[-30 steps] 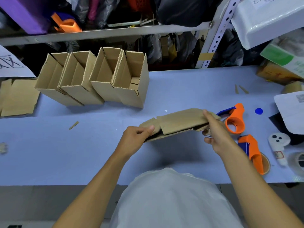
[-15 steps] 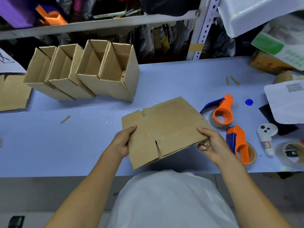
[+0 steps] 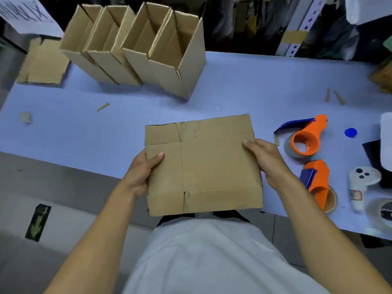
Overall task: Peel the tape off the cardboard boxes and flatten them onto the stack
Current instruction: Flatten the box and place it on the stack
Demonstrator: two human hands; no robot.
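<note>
A flattened brown cardboard box (image 3: 207, 166) is held flat in front of my body, over the near edge of the blue table (image 3: 84, 128). My left hand (image 3: 141, 174) grips its left edge, thumb on top. My right hand (image 3: 267, 160) grips its right edge, fingers on top. Several open cardboard boxes (image 3: 135, 47) lean in a row at the back left of the table. A stack of flattened cardboard (image 3: 43, 62) lies at the far left.
Two orange tape dispensers (image 3: 305, 139) (image 3: 318, 183) lie right of the held box. A white controller (image 3: 360, 183), a tape roll (image 3: 381, 211) and a blue cap (image 3: 350, 132) sit at the right edge. Small cardboard scraps (image 3: 103, 106) dot the table. Shelving stands behind.
The folded box has turned from edge-on to lying flat and face up between my hands, and has come closer to my body. The view has tilted down and left.
</note>
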